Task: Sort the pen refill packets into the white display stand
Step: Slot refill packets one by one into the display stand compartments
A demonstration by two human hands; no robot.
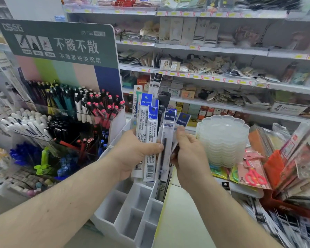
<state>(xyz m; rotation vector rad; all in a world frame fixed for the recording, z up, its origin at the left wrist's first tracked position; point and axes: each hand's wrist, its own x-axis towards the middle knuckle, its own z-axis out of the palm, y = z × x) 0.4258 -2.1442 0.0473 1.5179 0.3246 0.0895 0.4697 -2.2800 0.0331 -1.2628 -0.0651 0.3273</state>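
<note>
I see store shelves (222, 51) behind, a green-topped pen display (61, 77) at left, and the white display stand (132, 208) below my hands — its compartments open upward. A stack of clear trays (222, 140) sits to the right. My left hand (132, 153) grips a fan of pen refill packets (147, 133) above the stand; my right hand (188, 154) pinches one blue-topped packet (182, 120) at the fan's edge.
</note>
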